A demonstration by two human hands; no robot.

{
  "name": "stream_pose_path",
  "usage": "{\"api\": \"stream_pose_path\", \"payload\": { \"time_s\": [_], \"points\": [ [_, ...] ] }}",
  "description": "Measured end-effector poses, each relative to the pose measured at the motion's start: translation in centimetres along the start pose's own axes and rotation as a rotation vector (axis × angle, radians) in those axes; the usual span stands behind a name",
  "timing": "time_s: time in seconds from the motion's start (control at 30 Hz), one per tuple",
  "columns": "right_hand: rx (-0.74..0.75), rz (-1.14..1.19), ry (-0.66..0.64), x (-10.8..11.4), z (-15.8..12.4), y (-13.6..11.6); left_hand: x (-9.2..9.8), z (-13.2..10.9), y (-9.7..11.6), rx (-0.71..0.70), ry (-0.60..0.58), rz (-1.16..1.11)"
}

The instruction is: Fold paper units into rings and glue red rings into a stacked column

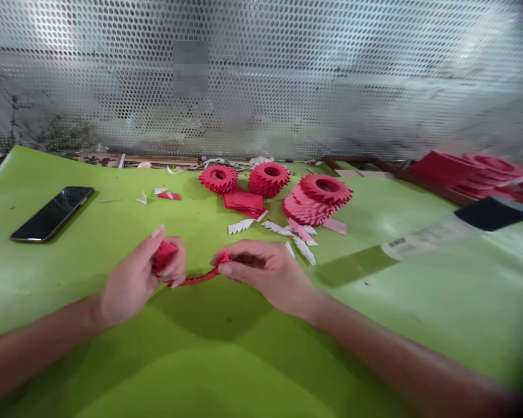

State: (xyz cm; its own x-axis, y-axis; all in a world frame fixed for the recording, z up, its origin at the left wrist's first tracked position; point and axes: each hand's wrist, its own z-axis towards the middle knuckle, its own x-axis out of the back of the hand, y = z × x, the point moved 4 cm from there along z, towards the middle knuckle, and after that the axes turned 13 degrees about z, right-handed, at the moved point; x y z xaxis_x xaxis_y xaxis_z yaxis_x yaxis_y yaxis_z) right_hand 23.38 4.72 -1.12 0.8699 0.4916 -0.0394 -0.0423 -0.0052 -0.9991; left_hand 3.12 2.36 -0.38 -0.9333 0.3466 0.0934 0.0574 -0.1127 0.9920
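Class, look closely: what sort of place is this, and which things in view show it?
Most likely a table for paper craft. A curved red paper strip stretches between the left hand and right hand, and paper rings and folded white pieces lie on the green tabletop.

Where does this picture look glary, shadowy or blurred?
Head view: bright glare on the upper left of the metal panel, plus a blocky grey square; paler sheen on the right of the green mat; soft shadow on it below the left hand and right hand; red pile at right smeared; right edge darkened.
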Motion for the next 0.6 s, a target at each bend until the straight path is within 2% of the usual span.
{"api": "stream_pose_path", "payload": {
  "time_s": [0.17,0.27,0.5,0.6],
  "points": [
    [0.191,-0.081,-0.043,-1.3,-0.2,-0.9,-0.3,0.0,-0.9,0.092,-0.043,0.139],
    [0.301,-0.139,-0.071,-2.0,-0.3,-1.3,-0.6,0.1,-0.7,0.091,-0.079,0.201],
    [0.315,-0.196,0.001,-2.2,0.0,-0.9,-0.8,0.5,-0.4,0.070,-0.114,0.297],
    [0.363,-0.193,-0.031,-2.3,0.0,-1.0,-0.8,0.4,-0.6,0.083,-0.139,0.341]
  ]
}}
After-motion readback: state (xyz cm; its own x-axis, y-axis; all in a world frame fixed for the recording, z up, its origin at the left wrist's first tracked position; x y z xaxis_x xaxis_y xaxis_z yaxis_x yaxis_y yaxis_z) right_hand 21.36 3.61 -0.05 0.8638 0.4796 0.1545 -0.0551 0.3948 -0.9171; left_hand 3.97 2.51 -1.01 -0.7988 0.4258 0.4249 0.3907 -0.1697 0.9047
